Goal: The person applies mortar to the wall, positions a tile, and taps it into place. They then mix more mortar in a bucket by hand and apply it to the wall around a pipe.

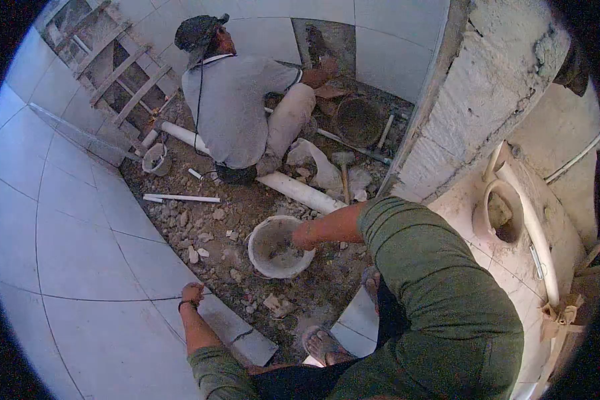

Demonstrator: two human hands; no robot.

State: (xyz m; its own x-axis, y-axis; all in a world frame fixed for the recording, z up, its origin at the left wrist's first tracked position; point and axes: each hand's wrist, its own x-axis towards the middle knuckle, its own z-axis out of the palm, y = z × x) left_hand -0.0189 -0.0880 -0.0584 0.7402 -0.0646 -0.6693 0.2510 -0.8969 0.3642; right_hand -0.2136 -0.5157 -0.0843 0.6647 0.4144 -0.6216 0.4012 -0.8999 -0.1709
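My right hand (305, 235) reaches over the rim of a white plastic bucket (253, 257), and its fingers are hidden inside. Grey residue coats the bucket's inner wall. To the left, my left hand (193, 293) is against the pale tiled wall (113, 313), right by a dark joint between tiles. Its fingers look curled in; anything they hold is too small to make out. Below it, a tile piece (255, 347) with a crack lies along the foot of the wall.
A co-worker (237, 107) squats ahead, one hand near a gap in the wall tiles. A white pipe (303, 193) crosses the rubble floor (213, 233). A hammer (344, 170), a black bucket (358, 122), a small pail (157, 160) and a wooden ladder (117, 73) are around.
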